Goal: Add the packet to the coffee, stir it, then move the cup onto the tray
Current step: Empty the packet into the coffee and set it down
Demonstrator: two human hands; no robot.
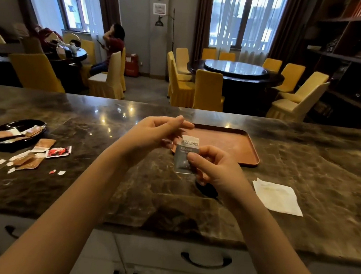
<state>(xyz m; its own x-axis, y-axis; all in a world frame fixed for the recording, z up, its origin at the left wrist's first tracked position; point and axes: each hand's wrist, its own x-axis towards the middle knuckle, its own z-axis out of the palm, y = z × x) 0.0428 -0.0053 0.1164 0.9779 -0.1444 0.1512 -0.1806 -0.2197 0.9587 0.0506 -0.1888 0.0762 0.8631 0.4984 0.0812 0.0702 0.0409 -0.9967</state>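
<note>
A small grey and white sugar packet (184, 156) is held upright over the dark marble counter (106, 185). My right hand (214, 167) grips its lower right side between thumb and fingers. My left hand (153, 134) is just up and left of the packet, with thumb and forefinger pinched together above its top edge; I cannot tell if they hold anything. A dark rounded shape (206, 189), probably the coffee cup, peeks out under my right hand and is mostly hidden. The empty reddish-brown tray (228, 142) lies right behind the packet.
A white paper napkin (278, 196) lies right of my hands. At the left, a black dish (13, 133) holds packets, with torn brown and red packets (42, 153) and scraps beside it. Beyond the counter are yellow chairs, round tables and a seated person.
</note>
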